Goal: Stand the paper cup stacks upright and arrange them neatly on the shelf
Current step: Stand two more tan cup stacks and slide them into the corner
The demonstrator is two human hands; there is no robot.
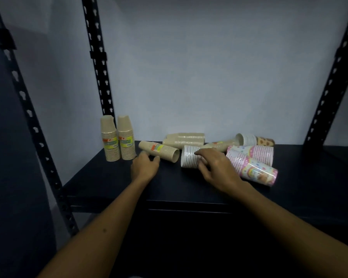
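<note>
Two beige cup stacks [118,140] stand upright side by side at the shelf's back left. A third beige stack [159,151] lies on its side; my left hand [145,167] reaches to its near side, fingertips touching it, fingers loosely curved. A white ribbed stack [189,159] lies on its side in the middle, and my right hand [217,167] rests over its right end with fingers curled around it. More beige stacks [184,139] lie behind. Pink patterned stacks [255,163] lie on the right.
The dark shelf board [109,177] has bare room at front left and far right. Black perforated uprights [97,57] stand at back left, front left and right. A white stack and a spotted stack [265,141] lie at back right, against the pale wall.
</note>
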